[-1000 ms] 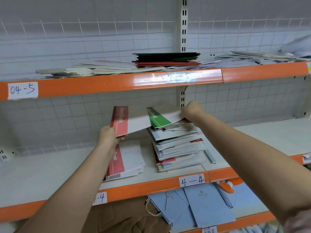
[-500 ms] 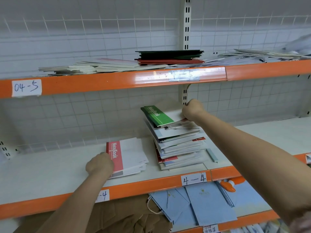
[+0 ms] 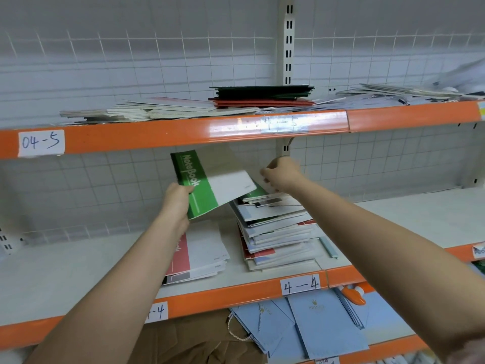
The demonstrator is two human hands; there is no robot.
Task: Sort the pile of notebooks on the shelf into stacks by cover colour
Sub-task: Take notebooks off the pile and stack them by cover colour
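Observation:
My left hand [image 3: 176,198] grips the spine edge of a green and white notebook [image 3: 210,182], which is tilted in the air above the middle shelf [image 3: 78,269]. Below it lies a small stack of red and white notebooks [image 3: 202,253], partly hidden by my left forearm. To the right stands the mixed pile of notebooks [image 3: 278,232]. My right hand [image 3: 282,174] hovers over the top of that pile with fingers curled at the edge of a pale cover; whether it holds anything is unclear.
The upper shelf [image 3: 157,135], marked 04-5, carries spread notebooks plus a dark green and red stack [image 3: 262,97]. Below the middle shelf lie pale blue paper bags [image 3: 315,329], brown paper and an orange object [image 3: 353,295]. White wire grid backs the shelves.
My left hand laid a red notebook on the red stack, then rose and took hold of the green notebook. That notebook has lifted off the pile and moved left.

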